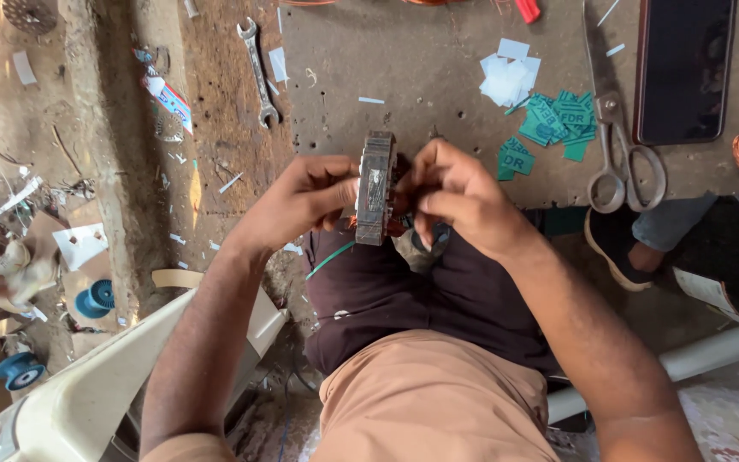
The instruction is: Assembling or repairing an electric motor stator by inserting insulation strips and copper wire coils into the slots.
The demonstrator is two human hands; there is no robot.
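Observation:
A small laminated metal stator core (375,186), grey and rusty with copper windings at its lower end, is held edge-up over my lap. My left hand (301,201) grips its left face with thumb and fingers. On its right side my right hand (455,197) has its fingers curled in at the windings. Both hands hover just in front of the worn board (438,137).
On the board lie scissors (622,158), green paper pieces (553,120), white paper pieces (509,73) and a dark phone (684,68). A spanner (258,73) rests on the dirt floor. Blue spools (96,298) lie at left. Another person's foot (622,248) is at right.

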